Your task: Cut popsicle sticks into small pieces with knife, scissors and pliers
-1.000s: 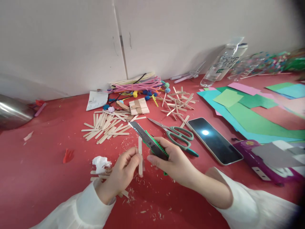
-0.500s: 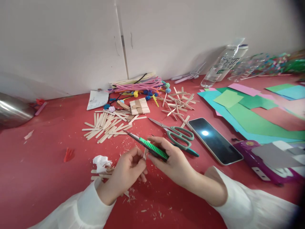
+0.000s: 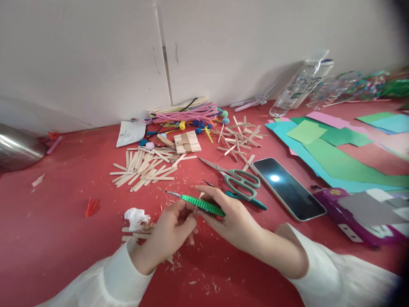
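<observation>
My right hand (image 3: 230, 217) is closed round a green craft knife (image 3: 200, 204), its blade pointing left over the red table. Close against it, my left hand (image 3: 174, 228) pinches a small wooden craft stick (image 3: 195, 209), mostly hidden by the fingers and the knife. Thin wood shavings (image 3: 209, 285) are scattered below and around both hands. Just beyond my right hand lie grey-green scissors (image 3: 241, 182), and a dark teal tool (image 3: 255, 202) lies partly under them. Craft sticks (image 3: 143, 168) form a loose pile ahead of my left hand.
A phone (image 3: 289, 187) and a purple case (image 3: 338, 213) lie to the right, near coloured paper sheets (image 3: 358, 157). Split sticks (image 3: 238, 138), pipe cleaners (image 3: 185, 115) and a bottle (image 3: 295, 89) sit toward the wall. Crumpled white tissue (image 3: 136, 218) is beside my left wrist.
The craft knife has turned in my right hand: its blade now points more level to the left and its green side shows more. My left hand has barely moved.
</observation>
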The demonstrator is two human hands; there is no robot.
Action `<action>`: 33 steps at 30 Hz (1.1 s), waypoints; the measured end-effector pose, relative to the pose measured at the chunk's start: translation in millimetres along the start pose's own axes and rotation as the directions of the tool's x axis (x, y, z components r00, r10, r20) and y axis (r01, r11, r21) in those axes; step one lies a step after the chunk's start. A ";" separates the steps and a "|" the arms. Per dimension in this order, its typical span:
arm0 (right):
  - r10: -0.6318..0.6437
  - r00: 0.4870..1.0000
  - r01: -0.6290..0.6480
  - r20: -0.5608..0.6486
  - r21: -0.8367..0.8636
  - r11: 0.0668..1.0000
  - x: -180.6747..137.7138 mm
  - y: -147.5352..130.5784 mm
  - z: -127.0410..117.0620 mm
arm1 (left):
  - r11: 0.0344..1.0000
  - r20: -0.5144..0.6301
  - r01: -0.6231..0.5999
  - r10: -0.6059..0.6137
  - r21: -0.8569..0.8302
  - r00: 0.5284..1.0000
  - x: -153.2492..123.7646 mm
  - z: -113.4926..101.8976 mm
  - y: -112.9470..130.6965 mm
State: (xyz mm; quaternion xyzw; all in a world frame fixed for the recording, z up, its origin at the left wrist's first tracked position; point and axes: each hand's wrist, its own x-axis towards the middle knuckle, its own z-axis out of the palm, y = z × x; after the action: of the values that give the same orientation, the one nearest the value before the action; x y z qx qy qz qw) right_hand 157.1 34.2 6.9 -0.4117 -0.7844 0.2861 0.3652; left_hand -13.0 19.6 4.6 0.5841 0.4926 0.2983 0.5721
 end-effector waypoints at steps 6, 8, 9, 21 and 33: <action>-0.097 0.995 0.100 0.038 -0.095 0.990 0.3 3.0 -0.7 | 0.998 -0.001 -0.014 0.014 0.059 1.000 0.3 -0.3 0.3; -0.143 0.989 0.148 0.042 -0.123 0.981 -0.3 4.4 -0.1 | 0.997 0.004 -0.008 0.007 0.083 1.000 -0.7 -0.1 0.6; -0.164 0.985 0.169 0.048 -0.137 0.976 -0.7 4.9 0.2 | 0.995 0.010 -0.004 0.003 0.103 1.000 -1.3 -0.2 1.1; -0.146 0.988 0.149 0.051 -0.046 0.988 -2.3 -2.1 0.4 | 0.985 0.087 0.129 -0.139 0.113 0.986 -5.6 0.0 13.3; 0.326 0.936 -0.254 -0.132 0.386 0.887 7.8 0.4 -14.6 | 0.984 -0.097 0.048 -0.065 -0.170 0.993 0.3 -0.7 8.1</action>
State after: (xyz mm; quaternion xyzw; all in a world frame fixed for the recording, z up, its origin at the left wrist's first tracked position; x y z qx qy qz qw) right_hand 166.0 43.1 17.6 -0.4759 -0.6078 0.4363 0.4622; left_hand -11.6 21.2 12.3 0.5036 0.5107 0.3516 0.6016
